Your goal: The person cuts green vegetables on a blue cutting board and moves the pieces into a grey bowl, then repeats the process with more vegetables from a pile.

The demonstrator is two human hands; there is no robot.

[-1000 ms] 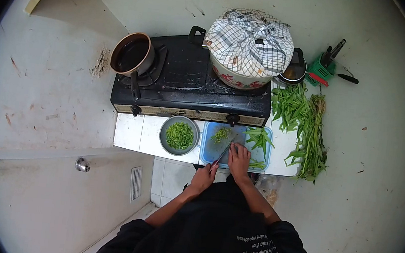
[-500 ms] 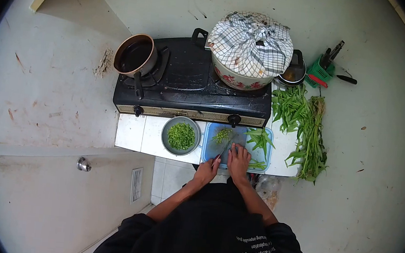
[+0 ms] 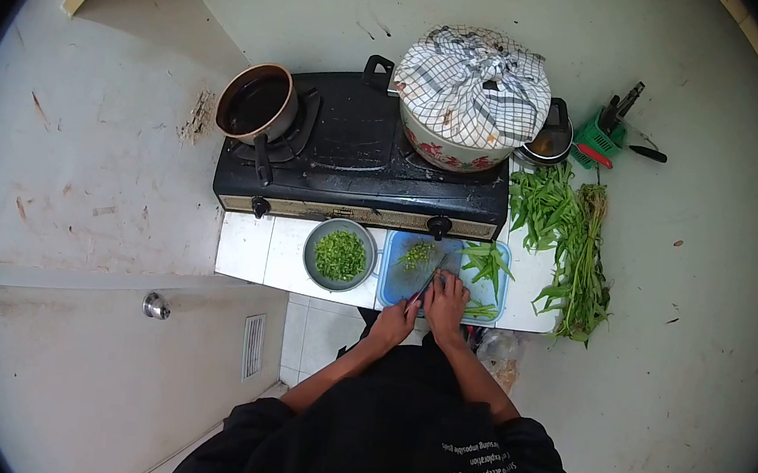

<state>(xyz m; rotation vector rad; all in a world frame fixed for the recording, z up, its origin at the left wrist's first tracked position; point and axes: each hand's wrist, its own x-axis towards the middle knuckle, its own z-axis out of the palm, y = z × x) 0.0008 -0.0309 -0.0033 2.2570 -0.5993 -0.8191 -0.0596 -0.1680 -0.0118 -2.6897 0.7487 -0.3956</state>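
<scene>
1. The stove (image 3: 342, 190) I take as landmark is black, its front strip tan.
2. On its left burner I see a brown saucepan (image 3: 277, 128), dark inside.
3. On its right sits a cream pot (image 3: 439, 150) with red florals, under a white cloth (image 3: 463, 98) with dark checks.
4. Before it, I get a grey bowl (image 3: 306, 268) of bright green chopped pieces (image 3: 340, 255) and a blue tray (image 3: 390, 286).
5. Right of it: green leafy stems (image 3: 584, 272), a green basket (image 3: 598, 141), a red handle (image 3: 593, 156).
6. Nearest me, a black shirt (image 3: 331, 425), white lettering.
</scene>
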